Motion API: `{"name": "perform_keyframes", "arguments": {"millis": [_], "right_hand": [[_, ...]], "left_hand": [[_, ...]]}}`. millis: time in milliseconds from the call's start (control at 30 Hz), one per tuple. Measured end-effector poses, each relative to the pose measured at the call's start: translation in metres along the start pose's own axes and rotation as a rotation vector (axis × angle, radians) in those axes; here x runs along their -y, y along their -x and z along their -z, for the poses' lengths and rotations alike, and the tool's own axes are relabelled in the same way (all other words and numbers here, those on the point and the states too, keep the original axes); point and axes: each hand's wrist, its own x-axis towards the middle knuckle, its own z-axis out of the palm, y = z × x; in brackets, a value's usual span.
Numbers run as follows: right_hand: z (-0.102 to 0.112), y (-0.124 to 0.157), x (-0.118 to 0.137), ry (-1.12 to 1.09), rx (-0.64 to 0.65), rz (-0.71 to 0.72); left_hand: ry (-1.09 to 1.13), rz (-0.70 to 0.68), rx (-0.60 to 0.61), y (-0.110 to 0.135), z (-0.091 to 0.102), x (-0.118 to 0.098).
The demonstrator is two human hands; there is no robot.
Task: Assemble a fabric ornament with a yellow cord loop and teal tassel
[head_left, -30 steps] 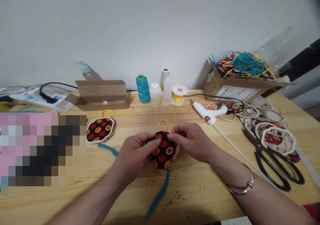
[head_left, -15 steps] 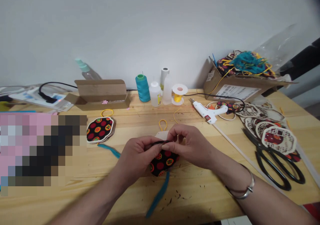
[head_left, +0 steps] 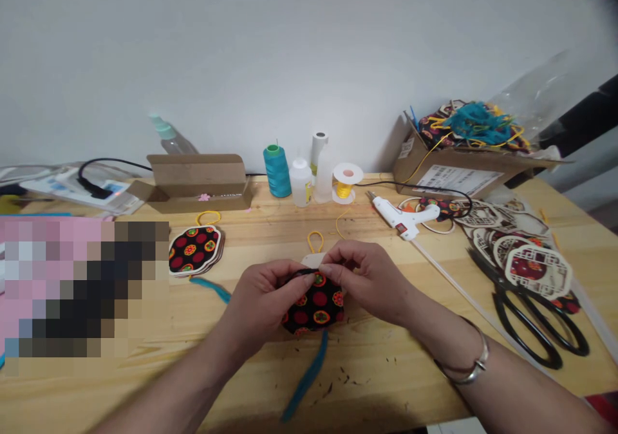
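Note:
A piece of black fabric [head_left: 316,311] with red dots and orange flower patterns is pinched along its upper edge by both hands. My left hand [head_left: 273,295] grips its left side, thumb on top. My right hand [head_left: 367,279] closes on the upper right corner, fingers partly hidden. Behind the fabric shows a pale board [head_left: 313,260] with a yellow cord loop [head_left: 315,241] at its top. A teal tassel [head_left: 306,379] trails toward the table's front from below the fabric. At left lies a stack of finished-looking fabric-covered plaques [head_left: 196,250] with another teal tassel [head_left: 211,288].
A white glue gun [head_left: 405,216], black scissors [head_left: 526,311] and patterned wooden frames [head_left: 538,270] lie at right. Teal thread [head_left: 277,173], a plastic bottle [head_left: 302,183] and a yellow cord spool [head_left: 346,183] stand behind. Cardboard boxes [head_left: 197,179] flank them; dark scraps dot the table.
The fabric now lies flatter and more spread out below my fingers, showing more of its pattern. My right fingers have shifted slightly along the upper edge.

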Motion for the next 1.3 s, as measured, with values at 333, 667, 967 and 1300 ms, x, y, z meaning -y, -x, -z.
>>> {"name": "perform_keyframes", "arguments": {"millis": [333,667,967,1300], "right_hand": [[-0.003,0.002,-0.005,0.086,-0.076,0.161],[-0.002,0.006,-0.006,0.504,-0.180,0.549],[-0.003,0.007,-0.011,0.786,-0.100,0.627],[-0.003,0.009,-0.009,0.955,-0.026,0.703]], "left_hand": [[0.016,0.027,0.061,-0.004,0.002,0.006],[-0.025,-0.023,0.032,-0.005,0.003,0.006],[-0.259,-0.147,-0.021,-0.004,0.002,0.005],[-0.400,-0.248,-0.021,-0.001,-0.002,0.005]]}}
